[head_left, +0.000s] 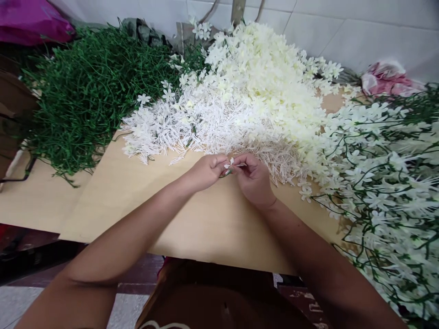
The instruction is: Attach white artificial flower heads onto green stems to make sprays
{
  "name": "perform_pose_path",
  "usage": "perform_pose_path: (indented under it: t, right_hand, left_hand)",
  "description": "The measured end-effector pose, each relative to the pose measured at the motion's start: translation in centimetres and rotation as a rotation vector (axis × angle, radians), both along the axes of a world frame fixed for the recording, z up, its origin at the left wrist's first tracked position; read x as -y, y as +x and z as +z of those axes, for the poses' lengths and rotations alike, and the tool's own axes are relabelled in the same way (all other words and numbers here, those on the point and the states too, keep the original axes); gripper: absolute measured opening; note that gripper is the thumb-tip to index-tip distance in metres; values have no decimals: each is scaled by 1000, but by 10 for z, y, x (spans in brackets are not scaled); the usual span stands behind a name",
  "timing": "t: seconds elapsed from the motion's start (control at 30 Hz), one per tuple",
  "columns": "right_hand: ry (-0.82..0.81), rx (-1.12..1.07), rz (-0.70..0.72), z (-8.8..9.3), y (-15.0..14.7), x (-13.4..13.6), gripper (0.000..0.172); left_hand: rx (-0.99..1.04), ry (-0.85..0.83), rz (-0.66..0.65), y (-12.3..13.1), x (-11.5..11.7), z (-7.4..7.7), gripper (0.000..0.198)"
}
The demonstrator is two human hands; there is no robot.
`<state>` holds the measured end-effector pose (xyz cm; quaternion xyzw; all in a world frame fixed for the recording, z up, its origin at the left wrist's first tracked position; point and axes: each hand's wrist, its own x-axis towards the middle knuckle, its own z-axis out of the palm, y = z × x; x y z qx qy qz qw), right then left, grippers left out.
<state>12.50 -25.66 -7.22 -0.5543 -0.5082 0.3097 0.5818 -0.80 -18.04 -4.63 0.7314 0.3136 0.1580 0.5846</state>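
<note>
My left hand (207,172) and my right hand (254,178) meet over the tan board (202,214), fingertips almost touching. Between them is a small white flower piece (229,165) with a bit of green stem at its lower side. Both hands are closed in a pinch on it. Just beyond the hands lies a heap of thin white stamen pieces (219,121), and behind it a pile of cream-white petals (270,68). Part of the held piece is hidden by the fingers.
Green plastic stems (92,87) are heaped at the left. Assembled white flowers on green stems (384,196) cover the right side. A magenta bag (34,23) sits at the back left, a pink and white bag (387,80) at the back right, against a tiled wall (329,32).
</note>
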Motion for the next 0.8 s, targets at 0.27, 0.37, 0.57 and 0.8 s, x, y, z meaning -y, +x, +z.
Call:
perform_pose_path:
  t: [0.27, 0.37, 0.57, 0.8]
  right_hand:
    - [-101, -202, 20, 4, 9, -5, 29]
    - [-106, -196, 20, 3, 8, -5, 26]
    - [-59, -100, 9, 3, 3, -3, 17]
    - [84, 33, 31, 4, -3, 1, 9]
  left_hand:
    - [42, -79, -34, -7, -7, 3, 43]
    - [62, -69, -26, -5, -8, 1, 40]
    - [62, -89, -43, -3, -4, 1, 36]
    - [76, -134, -71, -7, -2, 3, 37]
